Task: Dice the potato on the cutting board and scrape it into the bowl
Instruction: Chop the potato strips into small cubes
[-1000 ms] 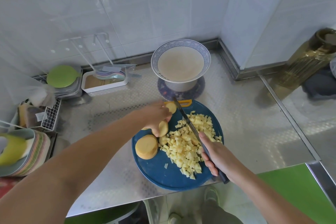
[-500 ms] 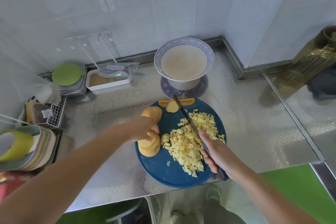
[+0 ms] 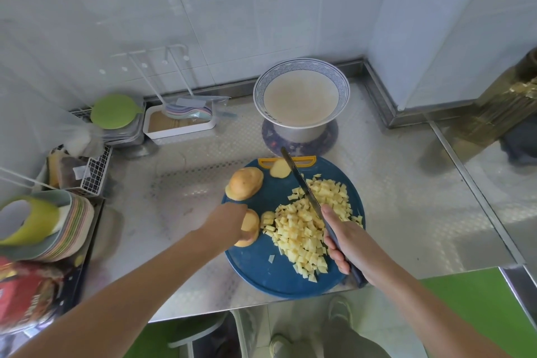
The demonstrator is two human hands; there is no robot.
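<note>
The embossed stainless-steel counter point(image 3: 406, 183) filled the scene, dull and dimpled, backed by glossy white tiles. On its near edge lay the round blue plastic cutting board point(image 3: 261, 267), smooth, with a yellow handle slot at its far rim. Beyond the board stood the deep ceramic bowl point(image 3: 344, 87), white inside with a blue scalloped band round its rim, on a round patterned mat point(image 3: 331, 136). The diced potato point(image 3: 302, 229) formed a loose heap of small pale-yellow cubes across the right half of the board.

The right hand point(image 3: 345, 244) was wrapped round the dark handle of a knife point(image 3: 302, 186), index finger laid along the spine; the long narrow blade slanted far-left over the heap. The left hand point(image 3: 229, 219) gripped a rounded potato chunk point(image 3: 251, 227) at the board's left edge. Farther back lay a domed, skin-on potato half point(image 3: 245, 183), and a thin oval slice point(image 3: 279, 168) beside the handle slot.
</note>
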